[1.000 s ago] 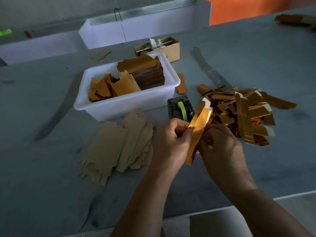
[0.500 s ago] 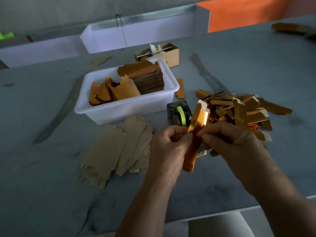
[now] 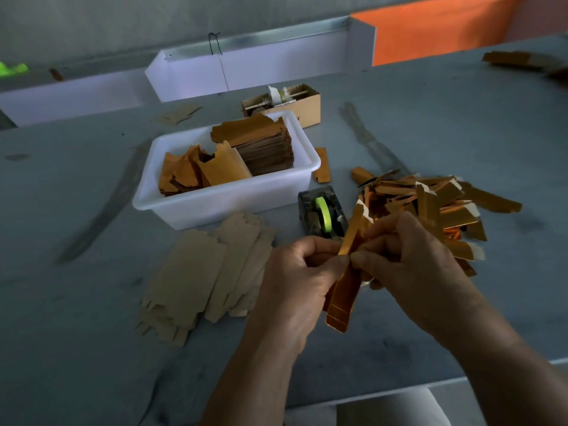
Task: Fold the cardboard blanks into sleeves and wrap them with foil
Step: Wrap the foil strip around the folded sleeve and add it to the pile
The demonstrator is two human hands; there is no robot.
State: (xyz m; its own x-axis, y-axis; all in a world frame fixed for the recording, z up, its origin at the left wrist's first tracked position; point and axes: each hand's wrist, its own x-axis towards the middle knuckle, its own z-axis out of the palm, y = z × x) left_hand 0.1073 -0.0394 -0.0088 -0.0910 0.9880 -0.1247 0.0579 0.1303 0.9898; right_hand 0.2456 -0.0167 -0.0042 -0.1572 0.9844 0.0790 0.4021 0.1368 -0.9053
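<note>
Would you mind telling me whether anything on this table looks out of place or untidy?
One gold piece lies alone on the table between the white tub and the heap of finished sleeves. A cardboard scrap sits apart behind the tub. Nothing looks damaged.

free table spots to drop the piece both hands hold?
Bare table left of the flat blanks, and near edge below both hands. Crowded: white bin, tape dispenser, gold pile to the right.

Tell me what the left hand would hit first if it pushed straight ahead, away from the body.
Probably the grey tape dispenser with the green roll, just beyond the left hand; depth is uncertain.
</note>
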